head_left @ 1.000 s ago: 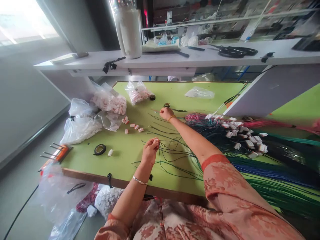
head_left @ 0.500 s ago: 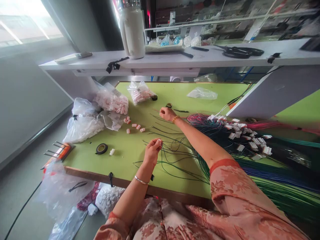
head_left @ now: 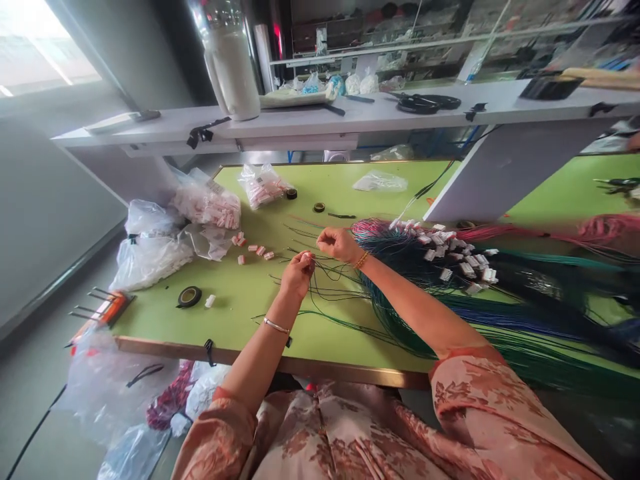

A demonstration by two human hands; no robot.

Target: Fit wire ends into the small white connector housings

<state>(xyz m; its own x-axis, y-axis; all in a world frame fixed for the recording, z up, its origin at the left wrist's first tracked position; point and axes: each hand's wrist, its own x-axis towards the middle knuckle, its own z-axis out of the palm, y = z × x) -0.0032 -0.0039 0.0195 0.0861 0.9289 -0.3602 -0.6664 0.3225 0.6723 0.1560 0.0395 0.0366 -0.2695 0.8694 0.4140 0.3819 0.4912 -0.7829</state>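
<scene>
My left hand point(head_left: 297, 275) pinches a small white connector point(head_left: 307, 257) at its fingertips, and dark wires hang from it over the table. Close beside it on the right, my right hand point(head_left: 341, 245) is closed in a pinch on a thin wire, most of which the fingers hide. Loose dark green wires point(head_left: 340, 321) spread beneath both hands, their ends pointing left. They run back to a thick wire bundle point(head_left: 387, 280) on the right, where several white connectors point(head_left: 467, 269) lie on top.
Red-and-white connectors point(head_left: 260, 251), a single white connector point(head_left: 210, 301) and a tape roll point(head_left: 189, 297) lie to the left. Bags of connectors point(head_left: 215, 208) stand farther back. A shelf point(head_left: 300, 127) with a white jug point(head_left: 233, 73) crosses the table's far side.
My right hand has come down and toward my left hand, away from the far wire ends. My left hand has risen slightly with the connector. The view has shifted to the right.
</scene>
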